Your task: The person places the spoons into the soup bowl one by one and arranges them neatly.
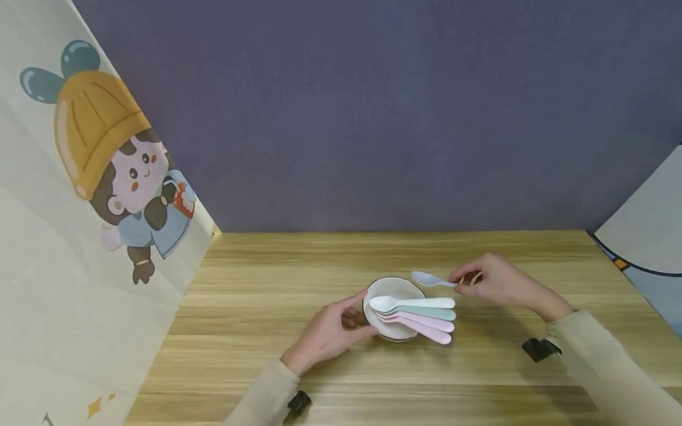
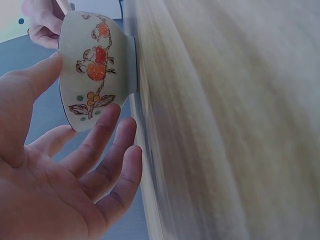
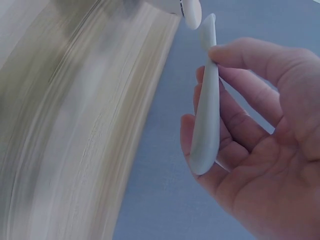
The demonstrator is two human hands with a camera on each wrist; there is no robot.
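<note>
A small white bowl [image 1: 395, 287] stands upright on the table, with a fruit-and-leaf pattern on its outside. My left hand [image 1: 328, 332] holds its left side between thumb and index finger, the other fingers spread beside the wall. Inside lie a white spoon [image 1: 421, 304], a green spoon [image 1: 435, 312] and two pink spoons [image 1: 427, 332], handles jutting over the right rim. To the right of the bowl, my right hand [image 1: 498, 283] pinches a pale lavender spoon [image 1: 427, 278] between thumb and fingers. Its scoop points left, close to the rim; its handle [image 3: 206, 120] lies along the fingers.
The wood-grain table [image 1: 274, 261] ends at a dark blue-grey panel [image 1: 371, 121] at the back. A light wall with a cartoon figure [image 1: 130, 166] borders the left, and another printed panel [image 1: 659, 215] the right. A dark strap [image 1: 539, 349] shows at the right wrist.
</note>
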